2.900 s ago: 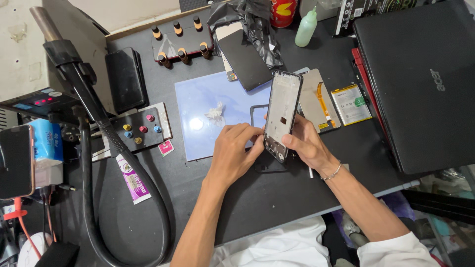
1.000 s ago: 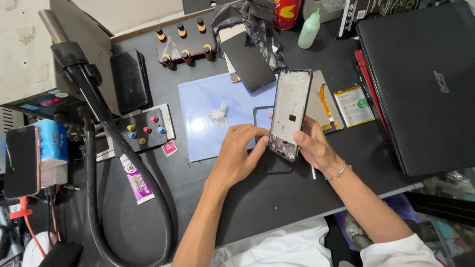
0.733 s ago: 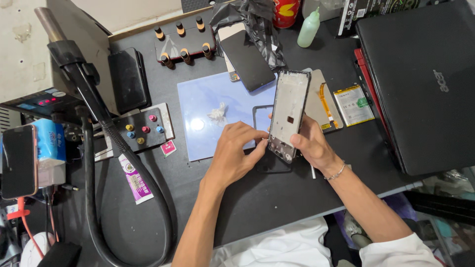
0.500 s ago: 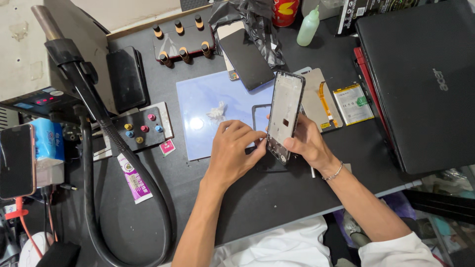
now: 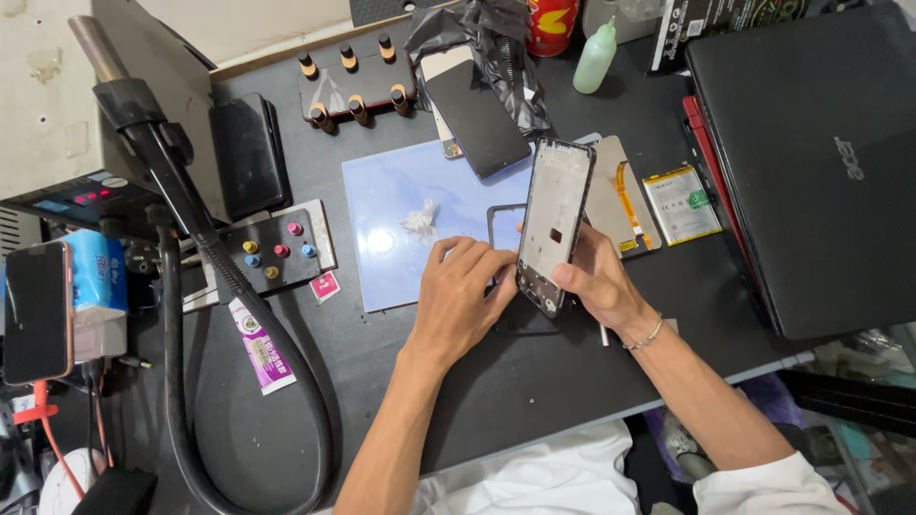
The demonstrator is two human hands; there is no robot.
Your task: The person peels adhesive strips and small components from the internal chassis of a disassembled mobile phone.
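Observation:
My right hand point(image 5: 596, 281) holds a phone frame point(image 5: 553, 224) upright by its lower end, its pale inner side facing me. My left hand point(image 5: 460, 300) touches the frame's lower left edge with its fingertips. Both hands hover over a dark desk point(image 5: 382, 381), just in front of a pale blue work mat point(image 5: 401, 181). A crumpled white wipe point(image 5: 420, 219) lies on the mat. A thin black screen bezel point(image 5: 501, 224) lies behind my left fingers.
A closed black laptop point(image 5: 811, 162) fills the right. A phone back panel with an orange flex point(image 5: 620, 195) and a battery point(image 5: 680, 203) lie beside the frame. Another dark phone point(image 5: 475, 116), a green bottle point(image 5: 594, 59), a thick black hose point(image 5: 219, 315), a glue tube point(image 5: 260, 345).
The phone frame has tilted slightly and my left fingers have shifted along its lower edge. Both hands stay in the same place above the desk.

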